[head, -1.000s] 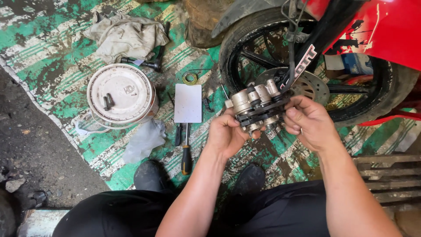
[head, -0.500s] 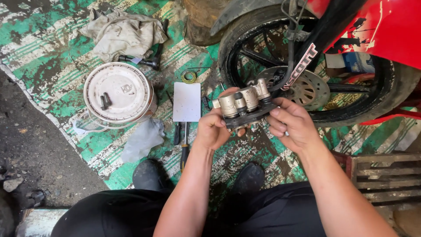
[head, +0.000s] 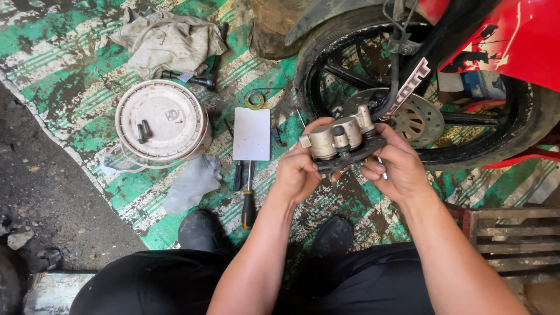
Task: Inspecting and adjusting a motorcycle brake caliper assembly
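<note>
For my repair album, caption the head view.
Left hand and right hand hold a brake caliper beside the motorcycle wheel.

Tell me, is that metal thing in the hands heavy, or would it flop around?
The brake caliper looks like solid cast metal, so it is probably stiff and heavy for its size. Both the left hand and right hand hold it, which fits that. Its black hose stays attached, so it likely tugs when moved.
</note>
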